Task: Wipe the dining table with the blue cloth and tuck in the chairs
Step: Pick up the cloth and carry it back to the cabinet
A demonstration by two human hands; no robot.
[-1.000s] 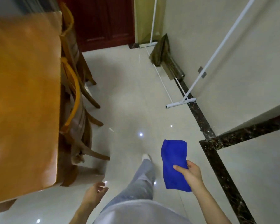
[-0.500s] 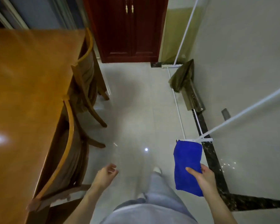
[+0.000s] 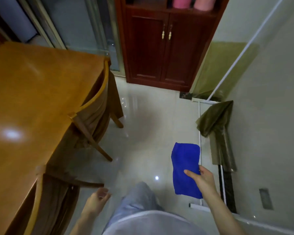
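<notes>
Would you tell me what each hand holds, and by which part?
The right hand pinches the blue cloth along one long edge; the left hand holds nothing.

Colour key: cloth (image 3: 185, 167), plain saturated royal blue; dining table (image 3: 32, 99), glossy orange-brown wood; chair (image 3: 95, 114), honey-coloured frame with dull brown back; cabinet (image 3: 165, 48), dark red-brown; floor tiles (image 3: 151, 124), pale grey-white; border strip (image 3: 230, 192), black, speckled; draped fabric (image 3: 214, 119), olive green; rolls (image 3: 181, 2), pink; trousers (image 3: 137, 200), pale blue-grey.

Wooden dining table (image 3: 32, 102), two chairs (image 3: 98, 107) on glossy floor (image 3: 148, 126)
</notes>
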